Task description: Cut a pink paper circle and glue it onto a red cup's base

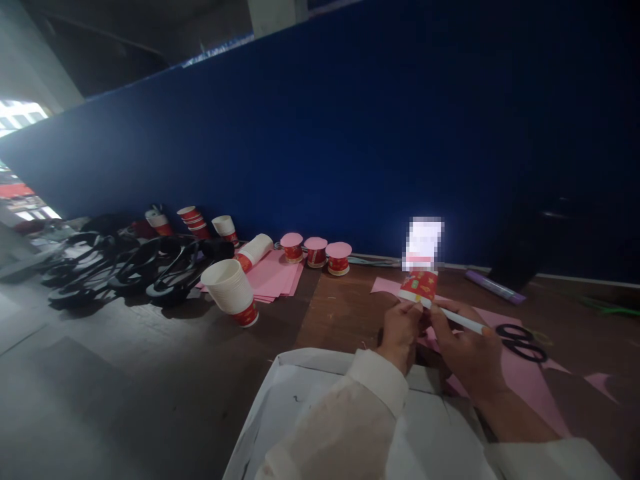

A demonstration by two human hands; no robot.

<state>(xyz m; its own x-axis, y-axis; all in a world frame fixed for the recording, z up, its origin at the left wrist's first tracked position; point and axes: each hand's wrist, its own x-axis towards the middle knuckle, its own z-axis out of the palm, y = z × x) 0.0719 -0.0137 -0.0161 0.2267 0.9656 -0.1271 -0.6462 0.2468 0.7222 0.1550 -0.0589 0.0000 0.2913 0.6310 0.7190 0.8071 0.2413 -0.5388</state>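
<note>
My left hand (pixel 400 332) is closed around the lower part of a red printed paper cup (pixel 419 285). In my right hand (pixel 467 350) is a slim white pen-like stick (pixel 463 320), its tip against or very near the cup; its exact kind is not clear. Under both hands lie pink paper sheets (pixel 530 387). Black-handled scissors (pixel 523 343) rest on that paper, just right of my right hand, their blades hidden. Left of the hands stand several short red cups with pink paper discs on top (pixel 339 251).
A stack of paper cups (pixel 230 290) stands to the left, near pink sheets (pixel 275 283) with more cups on them. Black straps or sandals (pixel 173 277) lie farther left. A purple tube (pixel 495 287) and a lit, blurred screen (pixel 424 240) are by the blue partition (pixel 350 133). A white box (pixel 300 387) is in front.
</note>
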